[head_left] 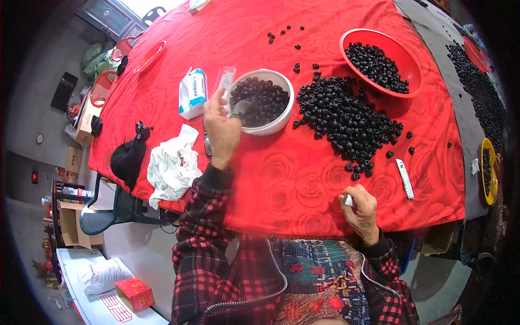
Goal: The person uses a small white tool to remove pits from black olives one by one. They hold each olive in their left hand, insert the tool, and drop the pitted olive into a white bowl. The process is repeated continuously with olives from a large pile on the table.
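My left hand (221,127) is raised beside a white bowl (281,116) full of small black round pieces, with its fingertips at the bowl's near-left rim, pinching something small and dark. My right hand (360,208) rests at the table's near edge, fingers curled around a small pale object. A large loose pile of black round pieces (346,122) lies on the red rose-patterned tablecloth (292,184) between the hands. A red bowl (403,57) behind the pile holds more of them.
A crumpled white cloth (170,168), a black cap (129,158) and a blue-white packet (192,93) lie at the left. A slim white stick (404,177) lies right of the pile. A yellow dish (489,170) and another dark heap (482,92) sit at the far right.
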Demonstrator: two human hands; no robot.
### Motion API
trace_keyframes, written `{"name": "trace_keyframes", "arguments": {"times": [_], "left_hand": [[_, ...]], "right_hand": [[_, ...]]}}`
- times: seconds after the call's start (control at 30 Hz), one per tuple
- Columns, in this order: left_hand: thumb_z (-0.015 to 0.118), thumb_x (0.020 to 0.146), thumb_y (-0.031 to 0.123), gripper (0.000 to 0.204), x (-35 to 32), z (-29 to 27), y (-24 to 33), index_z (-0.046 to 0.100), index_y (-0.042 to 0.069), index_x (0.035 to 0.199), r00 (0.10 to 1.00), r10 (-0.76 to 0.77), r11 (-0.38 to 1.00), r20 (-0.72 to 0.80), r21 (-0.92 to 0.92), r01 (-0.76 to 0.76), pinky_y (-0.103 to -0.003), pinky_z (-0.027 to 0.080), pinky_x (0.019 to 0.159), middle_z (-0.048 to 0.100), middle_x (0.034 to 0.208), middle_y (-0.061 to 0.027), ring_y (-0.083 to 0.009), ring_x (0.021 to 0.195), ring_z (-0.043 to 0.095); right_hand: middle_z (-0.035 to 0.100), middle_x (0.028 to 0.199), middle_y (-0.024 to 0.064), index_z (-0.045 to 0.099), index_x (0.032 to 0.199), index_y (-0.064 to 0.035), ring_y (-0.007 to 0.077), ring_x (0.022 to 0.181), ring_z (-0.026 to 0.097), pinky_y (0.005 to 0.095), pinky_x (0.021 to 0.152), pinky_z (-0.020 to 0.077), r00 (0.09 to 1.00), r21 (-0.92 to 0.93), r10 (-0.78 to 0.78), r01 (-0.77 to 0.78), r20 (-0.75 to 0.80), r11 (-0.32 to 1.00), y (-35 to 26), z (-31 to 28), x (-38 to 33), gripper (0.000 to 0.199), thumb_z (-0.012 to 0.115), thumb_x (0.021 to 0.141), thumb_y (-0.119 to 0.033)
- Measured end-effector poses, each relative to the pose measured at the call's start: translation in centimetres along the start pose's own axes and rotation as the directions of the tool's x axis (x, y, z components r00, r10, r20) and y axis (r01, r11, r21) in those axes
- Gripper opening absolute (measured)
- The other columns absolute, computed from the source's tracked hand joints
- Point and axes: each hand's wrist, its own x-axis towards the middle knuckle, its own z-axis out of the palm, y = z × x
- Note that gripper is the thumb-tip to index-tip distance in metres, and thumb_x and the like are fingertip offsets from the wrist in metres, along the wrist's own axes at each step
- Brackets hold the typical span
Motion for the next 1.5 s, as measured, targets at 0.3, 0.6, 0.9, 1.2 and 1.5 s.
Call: {"name": "trace_keyframes", "arguments": {"times": [0.3,0.6,0.9,1.2,1.5], "left_hand": [[0.055,0.092,0.013,0.025,-1.7,-0.4,-2.6,0.057,0.003,0.114,0.682,-0.512,0.430,0.522,-0.532,0.729,-0.043,0.059,0.062,0.065,0.102,-0.0103,-0.0201,0.084,0.066],[0.071,0.080,0.018,0.029,-0.8,1.9,-11.0,0.064,0.001,0.103,0.676,-0.172,0.498,0.716,-0.529,0.687,-0.041,0.054,0.080,0.067,0.103,-0.0136,-0.0241,0.091,0.066],[0.052,0.082,-0.013,0.042,-6.1,-12.4,3.3,0.051,-0.005,0.123,0.801,-0.039,0.486,0.598,-0.689,0.538,-0.043,0.051,0.096,0.058,0.125,-0.0149,-0.0257,0.111,0.060],[0.044,0.092,0.010,0.039,-16.0,-28.5,4.1,0.048,-0.005,0.128,0.739,-0.584,0.258,0.337,-0.786,0.563,-0.058,0.039,0.103,0.053,0.129,-0.0245,-0.0387,0.118,0.053],[0.049,0.089,0.012,0.038,-32.4,-34.0,0.2,0.052,0.001,0.125,0.367,-0.928,0.067,0.070,-0.934,0.350,-0.068,0.043,0.092,0.054,0.129,-0.0201,-0.0408,0.116,0.054]], "right_hand": [[0.043,0.064,0.0100,0.057,0.083,-0.0045,0.0273,0.055,0.049,0.0374,0.049,0.0373,0.996,-0.130,-0.063,0.071,0.058,0.989,-0.1,0.5,0.0,0.014,0.068,0.074,-0.003],[0.044,0.065,0.0114,0.056,0.085,-0.0040,0.0296,0.056,0.049,0.0397,0.051,0.0367,0.995,-0.185,-0.067,0.081,0.080,0.979,-0.1,0.8,-0.1,0.015,0.067,0.076,-0.004],[0.048,0.070,0.0120,0.059,0.092,-0.0025,0.0257,0.057,0.051,0.0344,0.051,0.0386,0.990,-0.174,-0.081,0.101,0.120,0.980,-0.7,0.8,-0.2,0.018,0.065,0.077,0.003],[0.052,0.076,0.0119,0.059,0.096,-0.0023,0.0261,0.063,0.053,0.0336,0.055,0.0415,0.983,-0.184,-0.100,0.127,0.153,0.975,0.3,0.9,-0.9,0.015,0.064,0.082,0.000],[0.057,0.080,0.0125,0.059,0.097,-0.0015,0.0266,0.067,0.057,0.0337,0.059,0.0455,0.978,-0.192,-0.152,0.178,0.146,0.965,0.6,1.1,-1.1,0.012,0.063,0.086,-0.003]]}}
